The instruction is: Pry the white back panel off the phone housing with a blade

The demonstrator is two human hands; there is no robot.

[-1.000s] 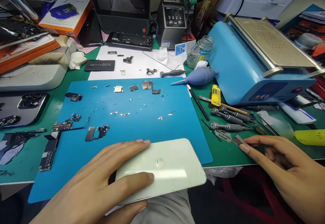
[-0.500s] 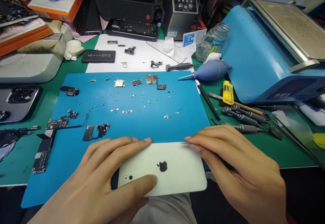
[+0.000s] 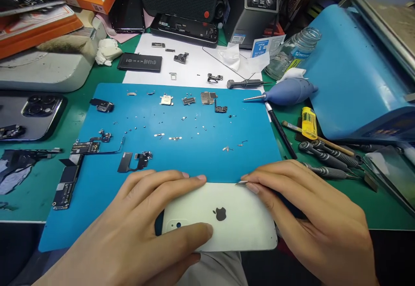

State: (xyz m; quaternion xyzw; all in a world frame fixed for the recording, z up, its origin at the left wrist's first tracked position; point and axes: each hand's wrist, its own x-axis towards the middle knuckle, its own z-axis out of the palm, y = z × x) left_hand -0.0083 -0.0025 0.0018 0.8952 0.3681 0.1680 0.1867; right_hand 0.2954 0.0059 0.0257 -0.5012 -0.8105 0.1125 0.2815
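A pale phone housing (image 3: 241, 227) with a dark apple logo lies back side up at the front edge of the blue mat (image 3: 201, 165). My left hand (image 3: 155, 216) grips it, fingers along the far edge and thumb across the back near the camera corner. My right hand (image 3: 311, 212) is closed in a pinch at the far edge, right of the logo. Between its thumb and index finger pokes a small thin metal blade (image 3: 240, 183), its tip at the housing's rim; the rest of the blade is hidden.
A phone logic board (image 3: 66, 182), a flex cable part (image 3: 136, 161) and several tiny screws lie on the mat. Behind are a battery (image 3: 140, 62), an air blower (image 3: 288, 92) and a glass jar (image 3: 293, 54). Screwdrivers (image 3: 324, 154) and a blue machine (image 3: 350, 74) stand right.
The camera view has shifted, so the whole bench appears further right. My left hand keeps its hold on the housing. The blade in my right hand shows a little more clearly at the edge.
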